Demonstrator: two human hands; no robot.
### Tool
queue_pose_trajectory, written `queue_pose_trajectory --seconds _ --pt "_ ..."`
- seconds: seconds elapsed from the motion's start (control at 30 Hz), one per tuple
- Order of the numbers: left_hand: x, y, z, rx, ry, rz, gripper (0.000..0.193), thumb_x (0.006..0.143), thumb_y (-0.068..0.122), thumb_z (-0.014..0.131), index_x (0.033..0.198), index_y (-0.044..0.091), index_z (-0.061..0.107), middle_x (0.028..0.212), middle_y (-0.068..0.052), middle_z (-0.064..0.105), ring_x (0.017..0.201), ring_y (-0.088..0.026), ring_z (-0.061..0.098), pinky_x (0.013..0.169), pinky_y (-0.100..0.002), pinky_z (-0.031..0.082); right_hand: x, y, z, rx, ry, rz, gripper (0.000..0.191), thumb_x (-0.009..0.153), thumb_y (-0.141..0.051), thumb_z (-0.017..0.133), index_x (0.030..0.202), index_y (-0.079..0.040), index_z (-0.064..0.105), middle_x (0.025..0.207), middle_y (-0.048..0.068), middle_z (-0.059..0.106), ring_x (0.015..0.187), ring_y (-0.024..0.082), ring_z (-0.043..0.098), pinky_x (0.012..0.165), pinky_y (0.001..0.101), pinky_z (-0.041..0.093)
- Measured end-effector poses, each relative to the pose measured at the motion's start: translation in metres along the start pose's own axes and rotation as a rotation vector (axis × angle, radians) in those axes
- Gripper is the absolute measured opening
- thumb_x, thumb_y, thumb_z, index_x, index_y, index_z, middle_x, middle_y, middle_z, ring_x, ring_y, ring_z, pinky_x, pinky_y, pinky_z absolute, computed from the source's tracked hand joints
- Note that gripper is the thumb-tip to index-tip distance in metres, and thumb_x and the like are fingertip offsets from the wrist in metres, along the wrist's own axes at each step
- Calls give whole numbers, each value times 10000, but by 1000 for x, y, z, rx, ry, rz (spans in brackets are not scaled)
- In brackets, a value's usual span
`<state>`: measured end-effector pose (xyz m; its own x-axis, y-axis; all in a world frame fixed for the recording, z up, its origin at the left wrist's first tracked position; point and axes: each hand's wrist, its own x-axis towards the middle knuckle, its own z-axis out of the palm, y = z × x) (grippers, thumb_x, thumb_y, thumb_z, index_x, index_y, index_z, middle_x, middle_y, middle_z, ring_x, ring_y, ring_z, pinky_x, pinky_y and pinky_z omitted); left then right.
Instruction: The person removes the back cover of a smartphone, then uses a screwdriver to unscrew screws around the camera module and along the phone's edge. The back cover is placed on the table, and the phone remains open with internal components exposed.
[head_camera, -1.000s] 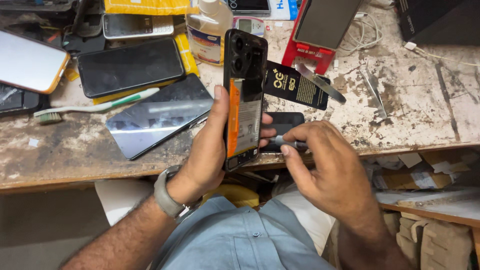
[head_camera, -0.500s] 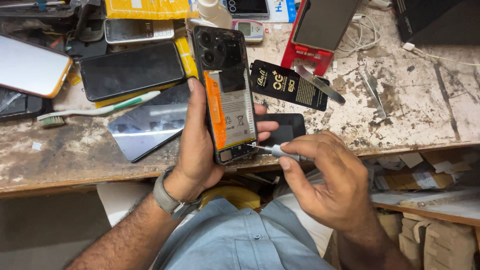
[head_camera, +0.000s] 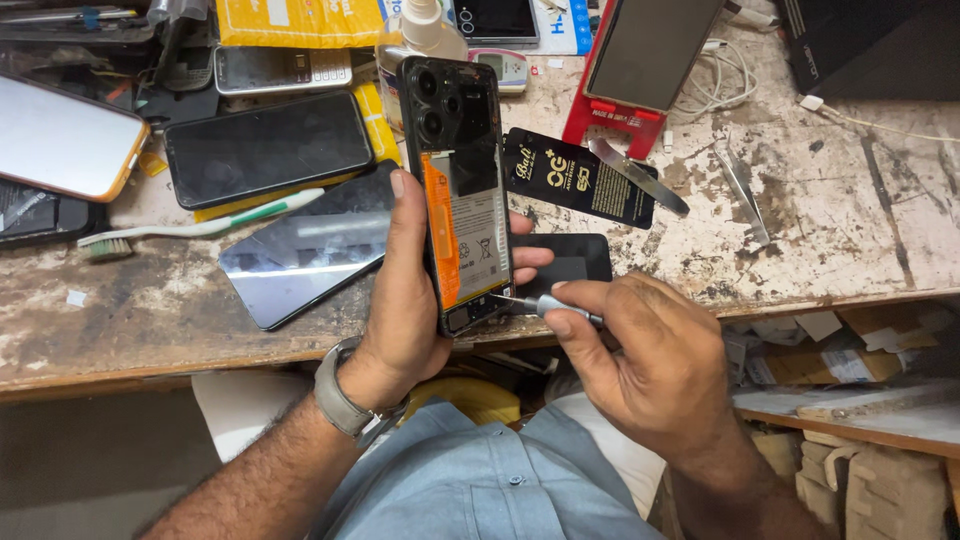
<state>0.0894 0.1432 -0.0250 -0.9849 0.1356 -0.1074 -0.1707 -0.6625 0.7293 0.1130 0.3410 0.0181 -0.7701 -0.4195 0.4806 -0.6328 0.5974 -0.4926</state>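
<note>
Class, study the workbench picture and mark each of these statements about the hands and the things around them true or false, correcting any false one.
1. The left hand holds an opened phone upright. True.
2. The right hand holds a toothbrush. False: it holds a small screwdriver, tip at the phone's lower end.
3. The phone's back cover is off and its battery shows. True.
4. The toothbrush lies on the bench, left of the hands. True.
5. The left wrist is bare. False: it wears a watch.
</note>
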Motion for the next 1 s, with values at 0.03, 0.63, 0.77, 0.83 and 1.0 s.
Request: queue_pose_trajectory --seconds 0.03,0.63,0.77,0.83,1.0 --pt "0 0 0 1 1 -1 868 980 711 229 1369 -2 532 1147 -207 654 1012 -324 728 907 -440 621 1 0 0 -9 -11 11 183 885 -79 849 1017 -13 742 803 69 713 694 163 673 628 311 515" --pt "4 0 -3 -35 5 -2 866 967 717 224 1386 18 519 1167 -207 650 1013 -336 730 881 -435 624 3 1 3 32 34 -63 215 890 -57 806 1048 -11 668 967 110 719 872 209 714 750 321 560" --pt "4 -1 -2 28 12 13 846 980 699 228 1382 15 523 1171 -203 652 1014 -322 731 899 -429 622 11 -4 -6 -17 -32 -72 200 876 -67 794 1045 -20 698 895 108 708 794 227 689 713 350 535" --pt "4 -1 -2 11 5 13 844 979 702 231 1386 22 521 1174 -196 654 1007 -314 726 894 -423 613 14 -4 -10 44 -59 -227 209 851 -23 706 1046 0 632 1029 162 694 949 306 685 823 410 532" --pt "6 -1 -2 12 13 2 845 970 706 237 1386 30 529 1166 -187 657 1002 -302 726 888 -420 607 10 -2 -7 -23 -138 173 311 898 -149 762 1192 -73 695 1012 79 745 835 203 667 693 335 544"
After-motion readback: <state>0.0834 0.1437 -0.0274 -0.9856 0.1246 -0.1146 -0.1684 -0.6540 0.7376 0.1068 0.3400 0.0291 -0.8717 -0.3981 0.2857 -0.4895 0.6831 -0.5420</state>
